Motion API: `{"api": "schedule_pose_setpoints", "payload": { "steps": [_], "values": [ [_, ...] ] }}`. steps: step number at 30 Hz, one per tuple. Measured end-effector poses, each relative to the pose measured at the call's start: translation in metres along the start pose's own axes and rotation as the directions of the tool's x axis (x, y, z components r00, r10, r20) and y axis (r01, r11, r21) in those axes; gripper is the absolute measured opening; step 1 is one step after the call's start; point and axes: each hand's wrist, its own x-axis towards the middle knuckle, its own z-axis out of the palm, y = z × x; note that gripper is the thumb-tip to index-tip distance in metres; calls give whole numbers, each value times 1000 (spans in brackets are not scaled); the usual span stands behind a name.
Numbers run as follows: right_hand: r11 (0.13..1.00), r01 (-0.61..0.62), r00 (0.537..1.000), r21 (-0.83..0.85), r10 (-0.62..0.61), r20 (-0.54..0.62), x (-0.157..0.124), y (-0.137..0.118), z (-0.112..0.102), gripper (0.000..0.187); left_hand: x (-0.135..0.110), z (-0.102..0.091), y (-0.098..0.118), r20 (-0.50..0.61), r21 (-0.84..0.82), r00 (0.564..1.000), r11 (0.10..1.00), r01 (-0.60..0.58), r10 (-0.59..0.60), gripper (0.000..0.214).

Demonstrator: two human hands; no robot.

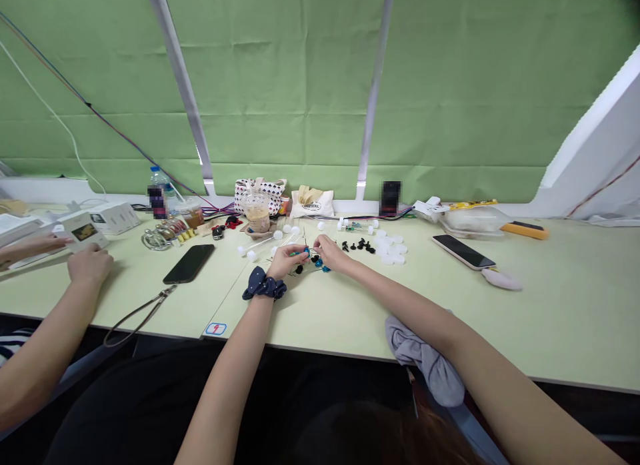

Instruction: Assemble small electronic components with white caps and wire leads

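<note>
My left hand [286,260], with a dark scrunchie [264,285] on the wrist, is curled and pinches a small blue and black part [306,252] over the pale table [350,318]. My right hand [331,250] meets it from the right, fingers pinched on the same small cluster of blue pieces [320,262]. Small black parts [361,246] and white round caps [391,247] lie just right of my hands. More white caps on thin sticks [260,248] lie to the left.
A black phone [189,263] with a strap lies at left, another phone [463,251] at right. A plastic drink cup [257,212], bags, a bottle [159,192] and boxes line the back edge. Another person's arm and hand [89,264] rest at far left. A grey cloth [425,358] hangs over the near edge.
</note>
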Motion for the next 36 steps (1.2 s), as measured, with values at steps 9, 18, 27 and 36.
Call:
{"api": "schedule_pose_setpoints", "payload": {
  "steps": [9, 18, 27, 36],
  "values": [
    [969, -68, 998, -236, 67, -11, -4, -8, -4, 13, 2, -2, -4, 17, 3, 1000, 1000, 2, -2, 50],
    [922, -103, 994, -374, 106, -11, -5, -19, -7, 25, 3, -4, -7, 66, 38, 998, 999, -15, 12, 46],
    [953, -122, 988, -276, 144, 59, 0, -13, -3, 29, 2, -2, -4, 58, 43, 998, 999, -32, 30, 47],
    [998, -20, 1000, -59, 21, 17, -2, -6, 1, 10, 1, -2, -4, 69, 52, 997, 998, -42, 38, 46]
  ]
}}
